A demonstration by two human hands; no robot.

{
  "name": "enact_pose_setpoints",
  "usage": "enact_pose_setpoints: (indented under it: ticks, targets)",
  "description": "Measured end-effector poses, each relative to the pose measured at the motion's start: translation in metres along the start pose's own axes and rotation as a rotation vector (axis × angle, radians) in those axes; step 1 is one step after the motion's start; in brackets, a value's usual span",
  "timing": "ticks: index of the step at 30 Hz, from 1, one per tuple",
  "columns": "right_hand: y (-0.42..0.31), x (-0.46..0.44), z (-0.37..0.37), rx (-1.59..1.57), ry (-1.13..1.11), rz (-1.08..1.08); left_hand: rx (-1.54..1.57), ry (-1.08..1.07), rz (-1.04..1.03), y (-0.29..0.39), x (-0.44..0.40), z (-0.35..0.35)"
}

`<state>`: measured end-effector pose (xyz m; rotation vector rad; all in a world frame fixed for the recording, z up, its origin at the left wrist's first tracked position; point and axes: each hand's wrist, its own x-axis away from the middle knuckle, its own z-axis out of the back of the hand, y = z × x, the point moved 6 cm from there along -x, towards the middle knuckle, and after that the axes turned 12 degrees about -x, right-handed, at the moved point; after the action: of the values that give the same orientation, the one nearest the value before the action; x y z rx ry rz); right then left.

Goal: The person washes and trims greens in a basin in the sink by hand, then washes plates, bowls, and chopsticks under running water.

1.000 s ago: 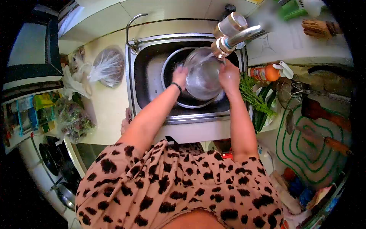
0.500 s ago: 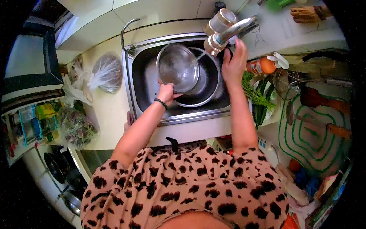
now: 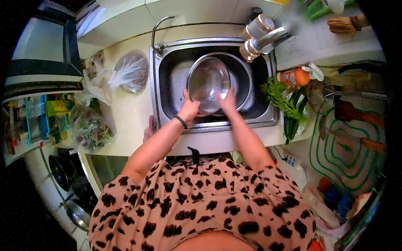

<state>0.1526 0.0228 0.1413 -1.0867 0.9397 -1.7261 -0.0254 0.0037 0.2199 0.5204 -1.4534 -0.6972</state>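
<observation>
Over the sink (image 3: 167,104), my left hand (image 3: 190,109) grips the near left rim of a shiny metal bowl (image 3: 208,81), with the thumb over the edge. My right hand (image 3: 226,100), blurred by motion, is at the bowl's lower right side; its fingers are smeared. Under and to the right of this bowl, a larger round basin (image 3: 247,75) sits in the sink. No stream of water shows below the faucet (image 3: 250,50) at the back right.
Right of the sink lie leafy greens (image 3: 281,99), cucumbers (image 3: 292,123), an orange spray bottle (image 3: 298,77) and a wire strainer (image 3: 317,96). At the left are a plastic-covered bowl (image 3: 132,72) and a bag of vegetables (image 3: 92,129). A thin tap (image 3: 155,37) rises behind the sink.
My right hand has come down from the faucet to the bowl, and the water stream has stopped. My left hand still holds the bowl, which earlier was under the faucet between both hands.
</observation>
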Motion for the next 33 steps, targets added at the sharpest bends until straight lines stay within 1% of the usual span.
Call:
enact_pose_setpoints:
  ticks: [1,3,4,5,7,9,10,11,12,13,15,17,19,21,22,23,24,25,27,28,29,31,33]
  targets:
    - [0.009,-0.027,0.003,0.06,-0.039,0.028,-0.007,0.008,0.007,-0.006,-0.001,0.004]
    - [-0.052,-0.052,0.01,0.515,-0.078,0.136,-0.1,-0.137,0.203,-0.033,-0.015,0.007]
    - [-0.07,-0.065,0.007,0.594,-0.112,0.212,0.002,-0.281,0.152,-0.039,-0.029,0.008]
    - [-0.085,-0.078,0.005,0.677,-0.14,0.291,-0.016,-0.273,0.071,-0.033,-0.037,0.011]
    - [-0.142,-0.074,-0.003,0.508,-0.245,0.949,-0.233,-0.25,0.003,-0.003,-0.022,0.001]
    - [-0.152,-0.085,-0.002,0.51,-0.377,0.918,-0.565,-0.051,-0.346,-0.011,-0.065,0.01]
    - [-0.135,-0.097,0.011,0.37,-0.321,0.857,-0.563,-0.065,-0.349,-0.004,-0.065,0.009]
    - [-0.126,-0.102,0.032,0.372,-0.143,0.892,-0.796,0.145,-0.603,0.025,-0.053,0.006]
    - [-0.105,-0.109,0.044,0.439,-0.125,0.684,-1.016,0.337,-0.84,0.048,-0.037,0.005]
    - [-0.082,-0.111,0.055,0.501,-0.106,0.471,-1.012,0.337,-0.839,0.057,-0.032,0.008]
    - [-0.063,-0.08,0.076,0.555,0.021,0.493,-1.234,0.315,-0.78,0.063,-0.026,0.011]
    - [-0.042,-0.045,0.089,0.604,0.226,0.278,-1.177,0.288,-0.751,0.06,-0.022,0.021]
    - [0.011,-0.03,0.088,0.489,0.341,-0.106,-0.908,0.455,-0.959,0.057,-0.012,0.039]
    - [0.064,-0.027,0.076,0.231,0.313,-0.37,-0.851,0.471,-0.869,0.054,0.0,0.054]
    - [0.091,-0.034,0.068,0.224,0.311,-0.363,-0.785,0.497,-0.891,0.053,0.001,0.06]
    - [0.12,-0.041,0.068,0.267,0.378,-0.362,-0.721,0.523,-0.912,0.051,0.004,0.066]
    - [0.134,-0.051,0.074,0.309,0.446,-0.358,-0.642,0.481,-0.861,0.051,0.009,0.073]
    - [0.135,-0.062,0.085,0.3,0.443,-0.352,-0.533,0.452,-0.846,0.058,0.023,0.075]
    - [0.131,-0.072,0.093,-0.051,0.263,-0.315,-0.403,0.372,-0.793,0.066,0.041,0.081]
    - [0.118,-0.069,0.102,-0.337,0.211,-0.255,-0.425,0.409,-0.832,0.074,0.057,0.081]
    - [0.103,-0.065,0.115,-0.261,0.194,-0.317,-0.417,0.409,-0.835,0.074,0.059,0.088]
    - [0.088,-0.059,0.118,-0.45,0.242,-0.384,-0.357,0.318,-0.746,0.072,0.062,0.101]
    - [0.07,-0.059,0.1,-0.078,0.138,-0.275,-0.306,0.269,-0.693,0.077,0.074,0.108]
